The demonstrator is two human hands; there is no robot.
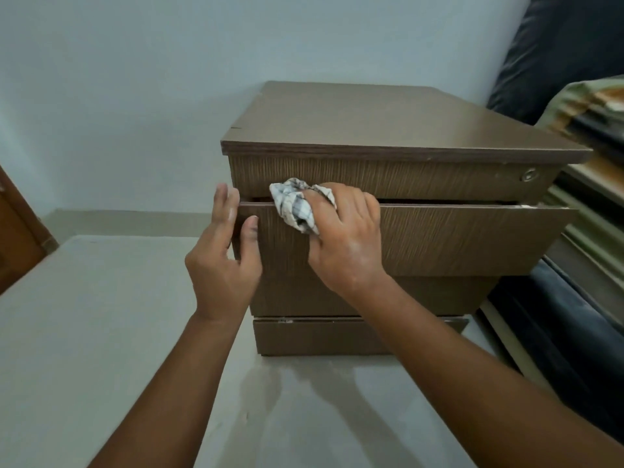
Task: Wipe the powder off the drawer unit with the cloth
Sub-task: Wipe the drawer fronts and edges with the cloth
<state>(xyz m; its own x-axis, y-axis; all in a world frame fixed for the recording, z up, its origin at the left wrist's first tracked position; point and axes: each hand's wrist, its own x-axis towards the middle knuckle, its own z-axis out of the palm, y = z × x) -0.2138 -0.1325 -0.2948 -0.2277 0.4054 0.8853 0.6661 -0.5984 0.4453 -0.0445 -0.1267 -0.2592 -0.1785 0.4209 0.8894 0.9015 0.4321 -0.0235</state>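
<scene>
A brown wood-grain drawer unit (pixel 388 123) stands on the floor against a pale wall. Its second drawer (pixel 472 238) is pulled out a little. My right hand (pixel 347 238) holds a crumpled white checked cloth (pixel 297 206) pressed on the top edge of that drawer front, near its left end. My left hand (pixel 223 261) grips the drawer's left corner, thumb on the front face and fingers around the side. A few white specks show on the lower drawer's top edge (pixel 287 320) and at the open drawer's right end.
The grey floor (pixel 84 332) spreads left and in front of the unit. A dark cushion and stacked items (pixel 594 123) crowd the right side. A brown door edge (pixel 17 238) is at far left.
</scene>
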